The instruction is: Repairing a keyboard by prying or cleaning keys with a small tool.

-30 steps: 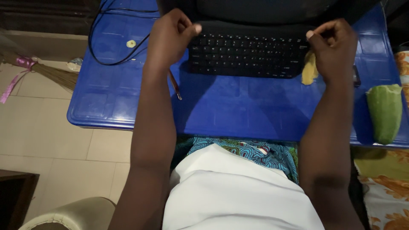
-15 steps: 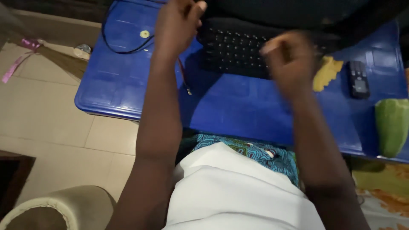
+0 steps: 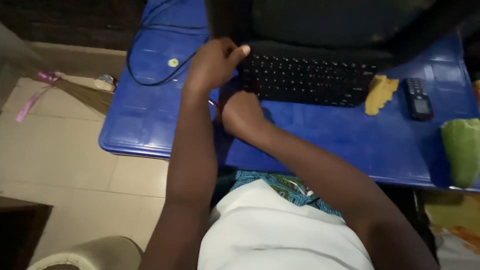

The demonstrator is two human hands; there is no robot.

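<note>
A black laptop (image 3: 310, 80) stands open on a blue plastic table (image 3: 150, 125). My left hand (image 3: 215, 62) is curled around the laptop's left front corner, thumb lying on the edge of the keyboard. My right hand (image 3: 242, 114) has crossed to the left and rests on the table just in front of that corner, under my left wrist. Its fingers are hidden by my left forearm. A thin stick-like thing (image 3: 213, 103) pokes out beside it.
Right of the keyboard lie a yellow scrap (image 3: 381, 93) and a small black phone (image 3: 418, 99); a green object (image 3: 462, 150) sits at the table's right edge. A black cable (image 3: 145, 65) loops at the back left. A broom (image 3: 75, 90) lies on the tiled floor.
My right hand left the laptop's right side and swept across to the left, ending under my left wrist. My left hand stayed at the left corner. The view shifted right.
</note>
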